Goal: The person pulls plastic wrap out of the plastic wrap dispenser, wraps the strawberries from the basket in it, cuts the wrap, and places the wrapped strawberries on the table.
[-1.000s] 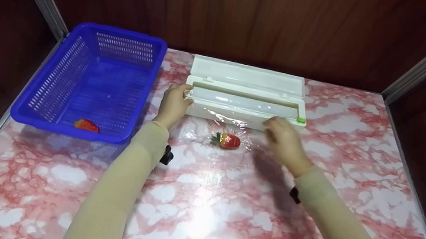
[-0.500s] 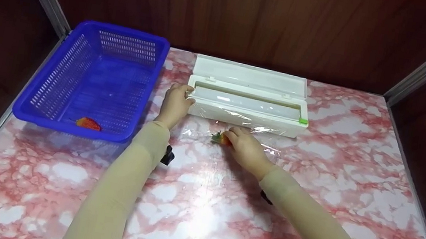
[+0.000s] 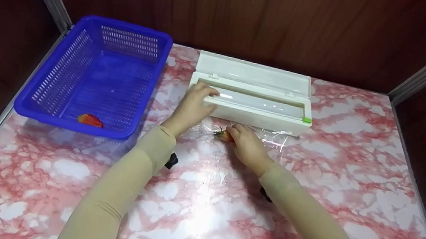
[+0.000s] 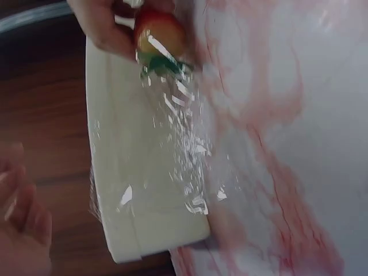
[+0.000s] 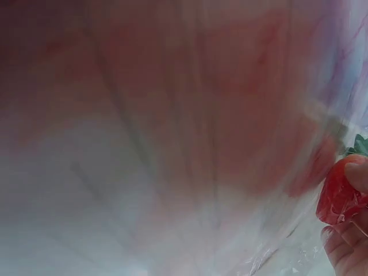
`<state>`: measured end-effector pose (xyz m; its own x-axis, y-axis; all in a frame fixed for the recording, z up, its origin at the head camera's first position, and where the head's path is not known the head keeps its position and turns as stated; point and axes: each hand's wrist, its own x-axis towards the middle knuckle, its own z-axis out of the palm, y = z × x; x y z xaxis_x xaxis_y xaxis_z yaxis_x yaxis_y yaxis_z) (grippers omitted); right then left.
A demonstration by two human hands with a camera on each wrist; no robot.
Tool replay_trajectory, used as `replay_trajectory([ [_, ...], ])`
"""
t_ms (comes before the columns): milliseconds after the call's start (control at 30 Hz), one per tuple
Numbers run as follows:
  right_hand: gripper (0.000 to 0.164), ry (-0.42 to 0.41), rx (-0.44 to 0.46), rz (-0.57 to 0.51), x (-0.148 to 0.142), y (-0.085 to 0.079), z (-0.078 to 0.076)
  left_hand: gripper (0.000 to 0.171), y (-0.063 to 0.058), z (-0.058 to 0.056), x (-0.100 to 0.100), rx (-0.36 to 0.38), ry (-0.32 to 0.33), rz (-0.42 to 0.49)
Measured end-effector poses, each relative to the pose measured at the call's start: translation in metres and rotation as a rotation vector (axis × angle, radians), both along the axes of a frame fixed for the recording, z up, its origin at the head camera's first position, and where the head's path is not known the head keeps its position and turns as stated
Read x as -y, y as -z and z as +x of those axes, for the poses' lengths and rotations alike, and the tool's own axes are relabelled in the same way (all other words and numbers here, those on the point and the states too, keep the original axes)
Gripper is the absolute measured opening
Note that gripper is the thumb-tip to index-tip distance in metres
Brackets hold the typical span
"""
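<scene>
Through clear cling film (image 4: 184, 132), my right hand (image 3: 249, 148) grips a red and yellow strawberry (image 3: 223, 135) with a green leafy top. Its thumb presses the strawberry's side in the right wrist view, and the fingers lie below. The film runs from the strawberry to a white cling film dispenser (image 3: 256, 120), whose lid (image 3: 254, 73) stands raised at the back and whose roll shows inside. My left hand (image 3: 191, 110) hovers over the dispenser's left end, fingers loosely bent and holding nothing. The left wrist view shows this hand apart from the box.
A blue plastic basket (image 3: 76, 127) stands at the left with another strawberry (image 3: 90, 120) near its front wall. A green slider (image 3: 306, 120) sits at the dispenser's right end. Dark wood panels (image 3: 236, 10) enclose the marbled red and white tabletop (image 3: 219, 234).
My right hand has moved left from the film's right side and taken hold of the strawberry. My left hand has left the dispenser's left end and shifted right over it.
</scene>
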<state>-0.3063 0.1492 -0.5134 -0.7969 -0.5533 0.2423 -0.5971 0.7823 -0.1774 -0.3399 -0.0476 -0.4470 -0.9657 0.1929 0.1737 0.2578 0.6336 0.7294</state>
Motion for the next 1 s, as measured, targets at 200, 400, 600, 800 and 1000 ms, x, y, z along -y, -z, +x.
replay_trajectory([
  [200, 0.044, 0.002, -0.021, -0.082, -0.002, 0.003, -0.003, 0.03, 0.011, 0.008, -0.024, 0.135, 0.339, -0.207],
  [400, 0.04, 0.091, 0.067, -0.138, -0.002, 0.003, 0.0, 0.028, 0.03, 0.008, -0.034, 0.174, 0.396, -0.372],
  [600, 0.03, 0.155, 0.235, -0.213, -0.005, -0.002, 0.0, 0.022, 0.034, 0.009, -0.036, 0.175, 0.369, -0.386],
  [800, 0.03, 0.138, 0.375, -0.317, -0.009, -0.005, -0.004, 0.017, 0.034, 0.009, -0.036, 0.211, 0.351, -0.37],
  [1000, 0.026, 0.105, 0.516, -0.405, -0.015, -0.006, -0.005, 0.012, 0.036, 0.007, -0.036, 0.228, 0.367, -0.369],
])
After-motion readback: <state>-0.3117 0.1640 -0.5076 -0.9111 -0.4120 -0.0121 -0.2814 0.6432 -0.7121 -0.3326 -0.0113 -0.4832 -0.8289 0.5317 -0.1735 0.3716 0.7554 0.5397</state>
